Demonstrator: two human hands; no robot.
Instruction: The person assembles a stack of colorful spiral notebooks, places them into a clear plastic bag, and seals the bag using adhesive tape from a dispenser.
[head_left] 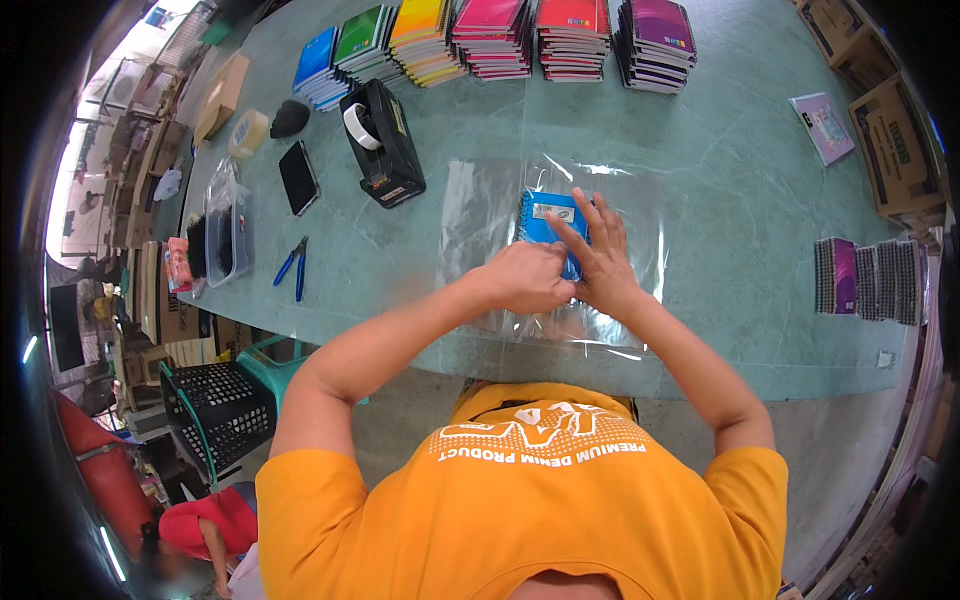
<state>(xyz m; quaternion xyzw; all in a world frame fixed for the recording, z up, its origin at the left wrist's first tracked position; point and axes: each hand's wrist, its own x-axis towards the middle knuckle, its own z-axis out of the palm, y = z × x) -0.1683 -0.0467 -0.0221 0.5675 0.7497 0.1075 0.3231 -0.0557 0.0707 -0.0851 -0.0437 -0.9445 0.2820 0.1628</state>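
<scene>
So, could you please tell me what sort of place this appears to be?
Probably a small packing workshop: stacks of spiral notebooks stand toward the far side of a large table, with a black tape dispenser nearby and cardboard boxes at the right.

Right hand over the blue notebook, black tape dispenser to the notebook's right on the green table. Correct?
Wrong side: the head view shows the black tape dispenser on the green table to the left of the blue notebook. The right hand is over the notebook.
</scene>
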